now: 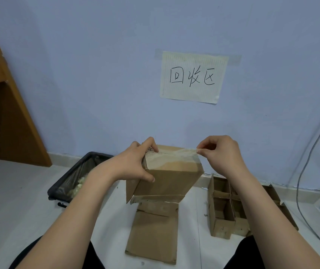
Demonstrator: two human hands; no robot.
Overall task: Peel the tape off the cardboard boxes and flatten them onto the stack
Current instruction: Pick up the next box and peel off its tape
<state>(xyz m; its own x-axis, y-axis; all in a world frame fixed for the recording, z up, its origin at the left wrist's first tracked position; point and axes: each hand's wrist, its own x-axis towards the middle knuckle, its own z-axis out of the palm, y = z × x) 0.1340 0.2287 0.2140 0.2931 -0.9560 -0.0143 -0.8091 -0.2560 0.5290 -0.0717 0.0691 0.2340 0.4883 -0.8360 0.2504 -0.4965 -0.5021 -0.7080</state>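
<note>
A brown cardboard box point(166, 177) is held up in front of me, above the floor. My left hand point(135, 164) grips its upper left corner, thumb on the front face and fingers over the top. A strip of clear tape point(176, 152) runs along the box's top edge. My right hand point(219, 154) pinches the tape's right end between thumb and forefinger, just off the box's right corner. Flattened cardboard point(153, 232) lies on the floor below the box.
A black bin point(71, 175) lined with a clear bag stands on the floor at the left, pale scraps inside. A cardboard divider insert point(227, 208) lies at the right. A wooden desk point(1, 105) is at far left. Grey cables point(303, 171) hang at the right wall.
</note>
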